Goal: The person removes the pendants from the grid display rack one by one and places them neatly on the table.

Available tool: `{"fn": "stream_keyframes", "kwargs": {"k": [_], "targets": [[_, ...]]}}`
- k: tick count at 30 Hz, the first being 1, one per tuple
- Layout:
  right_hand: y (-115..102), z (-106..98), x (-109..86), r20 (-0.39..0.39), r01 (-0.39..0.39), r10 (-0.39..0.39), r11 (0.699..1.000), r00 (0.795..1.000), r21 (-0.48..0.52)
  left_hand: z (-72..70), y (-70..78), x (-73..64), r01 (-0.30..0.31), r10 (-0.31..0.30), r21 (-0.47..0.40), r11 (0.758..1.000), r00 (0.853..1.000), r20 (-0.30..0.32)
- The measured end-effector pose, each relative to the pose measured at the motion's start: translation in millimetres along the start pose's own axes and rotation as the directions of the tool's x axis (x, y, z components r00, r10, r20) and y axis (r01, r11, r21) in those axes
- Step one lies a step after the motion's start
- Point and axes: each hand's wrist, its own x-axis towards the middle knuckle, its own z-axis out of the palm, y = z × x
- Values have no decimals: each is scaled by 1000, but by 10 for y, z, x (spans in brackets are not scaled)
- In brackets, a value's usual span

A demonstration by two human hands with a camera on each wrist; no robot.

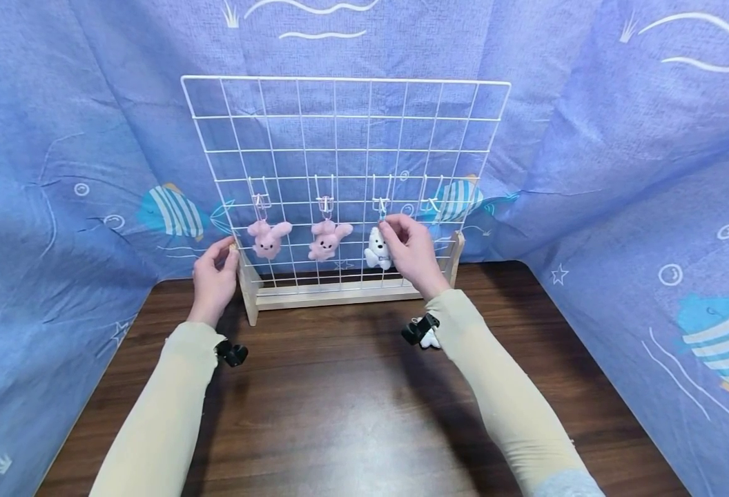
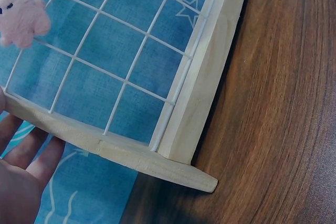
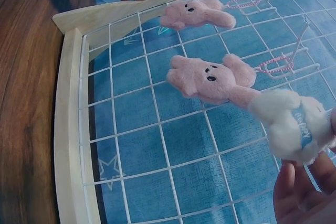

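Observation:
My right hand [image 1: 415, 252] holds a white plush keychain [image 1: 376, 250], a small dog or bear, near its top. In the right wrist view, the plush [image 3: 294, 124] shows blue lettering on its body, and the right fingers [image 3: 286, 187] are at its side. A cord runs up from it to the third hook [image 1: 381, 204] of the white wire grid rack [image 1: 352, 150]. My left hand [image 1: 212, 281] grips the left wooden upright [image 1: 249, 290] of the rack's stand; its fingers [image 2: 47, 163] are seen beside the wood.
Two pink bunny plush keychains [image 1: 268, 241] hang from the two left hooks. At the far right is a hook [image 1: 429, 204] with no plush on it. Another white plush [image 1: 429, 339] lies on the brown table [image 1: 327, 400], partly hidden by the right wrist. Blue curtains [image 1: 625, 207] surround it.

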Motion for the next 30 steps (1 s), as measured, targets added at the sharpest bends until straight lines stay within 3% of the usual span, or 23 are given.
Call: {"fn": "stream_keyframes", "kwargs": {"k": [30], "targets": [[-135, -89, -51, 8, -11, 11, 996, 1000, 86, 0, -5, -3, 22, -22, -6, 1000, 1000, 3]]}}
